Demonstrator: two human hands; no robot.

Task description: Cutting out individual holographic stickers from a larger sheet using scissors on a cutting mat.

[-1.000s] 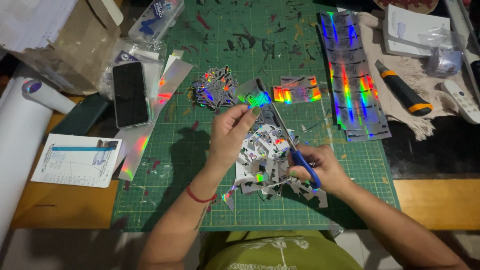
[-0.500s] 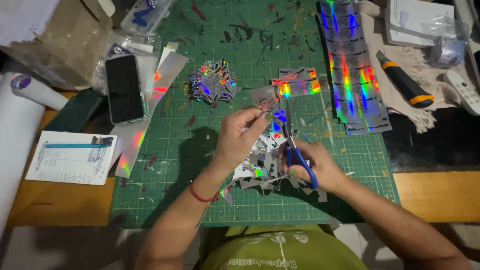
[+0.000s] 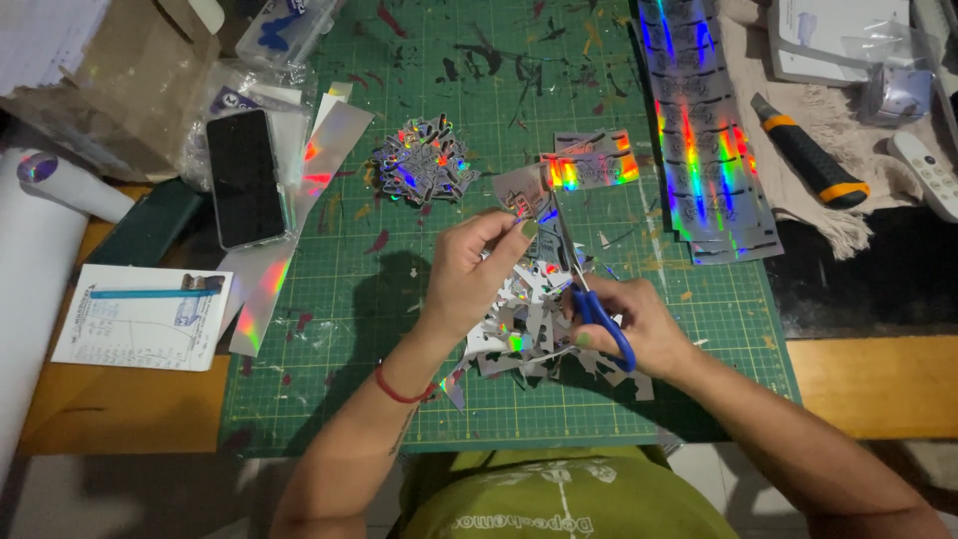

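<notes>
Over the green cutting mat (image 3: 399, 329), the left hand (image 3: 479, 269) pinches a small holographic sticker piece (image 3: 524, 195) between thumb and fingers; the right hand (image 3: 624, 319) grips blue-handled scissors (image 3: 589, 294), blades up against that piece (whether they are parted is hard to tell); a heap of trimmed scraps (image 3: 529, 334) lies beneath both hands; cut stickers (image 3: 419, 160) sit piled farther up the mat, holographic sheets (image 3: 704, 130) to the right, a phone (image 3: 244, 175) at the left.
</notes>
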